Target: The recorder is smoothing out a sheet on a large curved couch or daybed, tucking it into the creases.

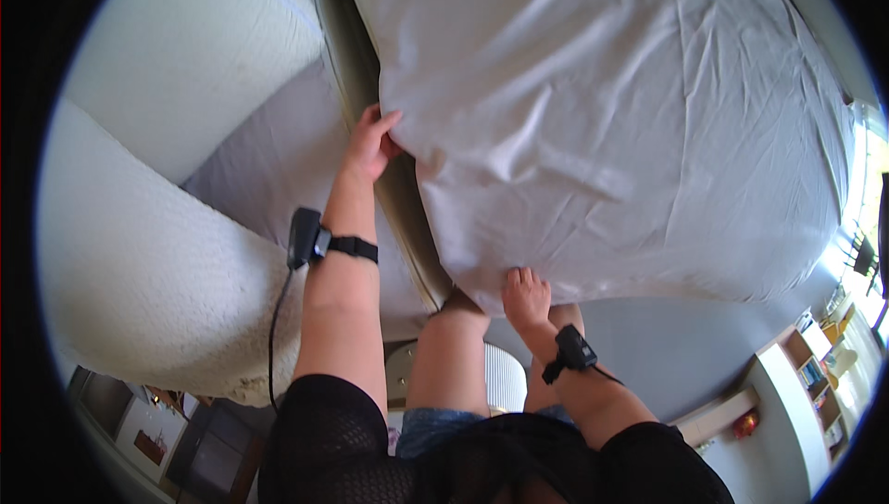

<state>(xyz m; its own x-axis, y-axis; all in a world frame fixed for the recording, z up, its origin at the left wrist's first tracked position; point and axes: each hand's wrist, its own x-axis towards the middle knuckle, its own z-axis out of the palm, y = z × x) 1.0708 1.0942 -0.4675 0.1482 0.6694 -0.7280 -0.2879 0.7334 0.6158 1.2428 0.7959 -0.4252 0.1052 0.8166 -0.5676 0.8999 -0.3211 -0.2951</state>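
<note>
A light grey bedsheet (pixel 611 115), wrinkled in places, covers a mattress in front of me. My left hand (pixel 375 143) is at the sheet's left edge, its thumb lying on the fabric and its other fingers partly hidden beneath the edge. Lower down, at the near edge, my right hand (pixel 526 295) rests with bent fingers against the sheet; whether it grips the fabric is hard to tell. A dark gap runs along the mattress's left side, beside the bed frame's edge (pixel 410 247).
A bulky whitish padded piece (pixel 187 261) rises at the left, with grey fabric (pixel 278 136) behind it. My knees are against the bed's near side. Shelves (pixel 812 372) stand at the lower right, near a bright window. A ribbed white round piece (pixel 505 375) is below.
</note>
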